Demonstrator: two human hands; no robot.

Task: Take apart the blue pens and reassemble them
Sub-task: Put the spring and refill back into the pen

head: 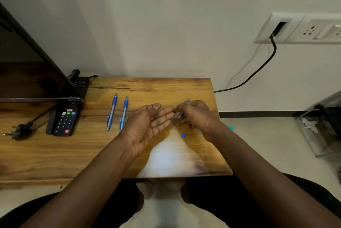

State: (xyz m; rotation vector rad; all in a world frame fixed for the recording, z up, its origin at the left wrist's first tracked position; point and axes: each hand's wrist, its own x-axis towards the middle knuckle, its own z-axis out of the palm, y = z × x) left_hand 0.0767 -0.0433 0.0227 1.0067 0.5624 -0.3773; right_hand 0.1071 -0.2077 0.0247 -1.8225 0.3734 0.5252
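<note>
Two whole blue pens [112,111] [123,112] lie side by side on the wooden table [55,154], just left of my hands. My right hand [197,115] is closed around a third blue pen [181,114], most of it hidden by the fingers, with a blue end showing above the knuckles. My left hand [147,126] is palm up with the fingers spread, its fingertips touching the right hand's fingertips, and nothing shows in the palm. A small blue pen part [183,135] lies on the table below my right hand.
A black remote control [65,119] lies left of the pens, beside a dark screen [27,72] and a loose plug [17,131]. The table's right edge is close to my right wrist. A cable [258,72] runs from the wall socket. A clear bin [321,128] stands on the floor.
</note>
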